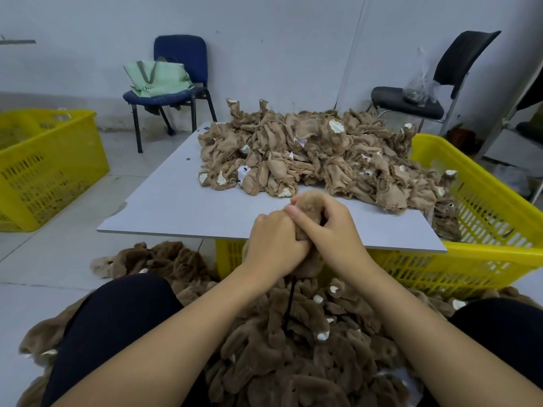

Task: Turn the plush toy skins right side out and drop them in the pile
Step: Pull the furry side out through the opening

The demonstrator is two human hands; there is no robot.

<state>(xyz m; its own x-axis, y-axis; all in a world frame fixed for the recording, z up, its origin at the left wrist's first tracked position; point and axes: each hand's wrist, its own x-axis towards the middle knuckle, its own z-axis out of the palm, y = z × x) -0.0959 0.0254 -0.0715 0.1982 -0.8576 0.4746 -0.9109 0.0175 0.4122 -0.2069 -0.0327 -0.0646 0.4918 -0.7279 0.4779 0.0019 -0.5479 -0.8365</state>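
Observation:
Both hands meet over the near edge of the white board (182, 207). Between them is one brown plush skin (308, 207), furry side showing at its top and bottom. My left hand (274, 243) grips its lower part, fingers curled round it. My right hand (329, 223) holds its upper part, thumb across the top. A thin black rod (289, 306) hangs below the skin. A heap of inside-out tan skins (317, 160) covers the far half of the board. The furry brown pile (293, 348) lies on the floor between my knees.
A yellow crate (493, 218) holds up the board on the right; another yellow crate (44, 168) stands at the left. A blue chair (176, 83) with a green bag and a black chair (426, 98) stand by the wall. My dark-clad knees flank the pile.

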